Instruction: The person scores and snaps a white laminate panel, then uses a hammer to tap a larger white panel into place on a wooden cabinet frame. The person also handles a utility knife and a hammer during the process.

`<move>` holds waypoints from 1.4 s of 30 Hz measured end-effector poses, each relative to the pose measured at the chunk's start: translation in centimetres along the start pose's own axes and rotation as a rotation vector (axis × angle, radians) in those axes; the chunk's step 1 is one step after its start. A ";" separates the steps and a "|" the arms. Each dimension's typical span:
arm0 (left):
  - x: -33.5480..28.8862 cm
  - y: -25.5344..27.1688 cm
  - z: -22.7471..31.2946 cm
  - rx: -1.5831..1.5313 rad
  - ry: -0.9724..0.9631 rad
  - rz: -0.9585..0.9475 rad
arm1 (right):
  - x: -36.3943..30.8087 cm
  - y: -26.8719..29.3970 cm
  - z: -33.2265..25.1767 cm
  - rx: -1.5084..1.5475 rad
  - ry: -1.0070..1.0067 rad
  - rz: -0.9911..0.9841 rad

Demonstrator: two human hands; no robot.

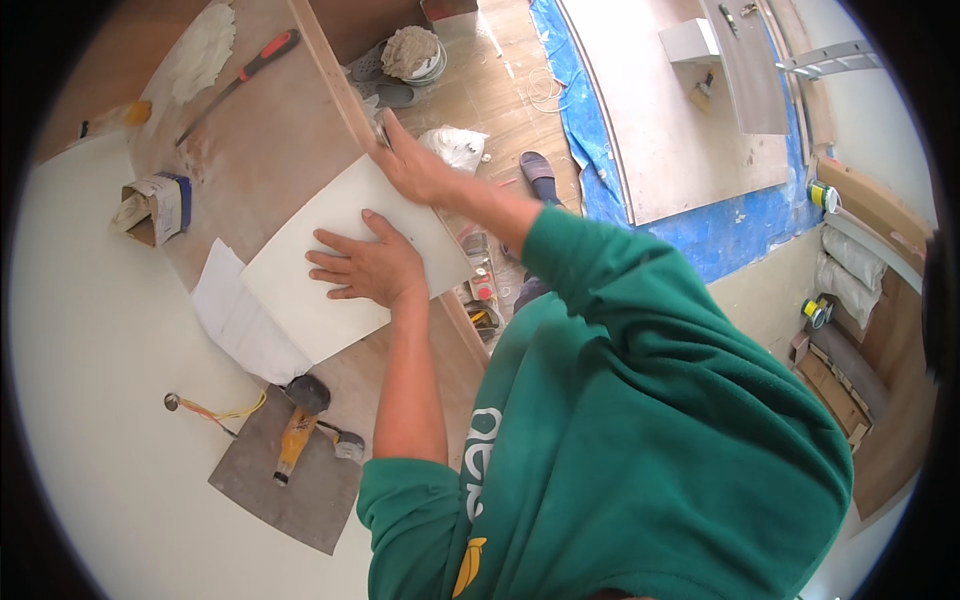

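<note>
A cream-white laminate sheet lies on a brown wooden board. My left hand rests flat on the sheet with fingers spread, pressing it down. My right hand reaches over the sheet's far corner at the board's edge and grips a small metal tool there; the tool is mostly hidden by the fingers. Both arms wear green sleeves pushed up.
A red-handled screwdriver, a small cardboard box, white paper, and a mallet with a yellow tool on a grey sheet lie around. Below the board's edge are sandals, a blue tarp, boards and tape rolls.
</note>
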State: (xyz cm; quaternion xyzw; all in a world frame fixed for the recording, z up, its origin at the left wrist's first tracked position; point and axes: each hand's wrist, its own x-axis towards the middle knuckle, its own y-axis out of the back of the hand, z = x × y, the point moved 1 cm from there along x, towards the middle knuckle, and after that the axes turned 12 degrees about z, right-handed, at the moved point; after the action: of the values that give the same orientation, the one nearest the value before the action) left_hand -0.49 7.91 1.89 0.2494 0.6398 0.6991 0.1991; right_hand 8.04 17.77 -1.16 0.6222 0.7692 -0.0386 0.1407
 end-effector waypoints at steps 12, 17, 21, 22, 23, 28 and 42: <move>0.3 0.0 0.1 0.002 0.003 -0.017 | 1.6 -0.1 -1.2 -0.041 0.072 -0.036; 0.1 -0.4 -0.6 0.027 0.024 -0.006 | -4.0 0.2 0.7 -0.019 0.063 -0.038; -0.1 -0.5 -1.0 0.031 0.031 0.000 | -15.1 1.9 3.8 -0.034 -0.003 -0.125; -0.2 -0.4 -1.2 0.033 0.031 0.005 | -14.8 1.6 4.3 -0.019 0.002 -0.120; 0.0 -0.3 -0.8 0.018 0.031 -0.004 | -13.5 1.5 4.2 -0.006 0.016 -0.102; -0.1 0.0 0.1 -0.015 0.007 -0.023 | 3.3 0.9 -1.9 0.025 -0.053 -0.176; 0.1 0.0 0.5 0.006 0.013 -0.027 | 1.5 -0.5 0.0 0.098 0.065 0.034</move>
State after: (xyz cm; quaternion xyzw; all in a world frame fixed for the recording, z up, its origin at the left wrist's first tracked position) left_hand -0.23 8.38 1.95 0.2366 0.6466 0.6960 0.2037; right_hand 7.26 19.05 -1.60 0.6423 0.7597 -0.0535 0.0860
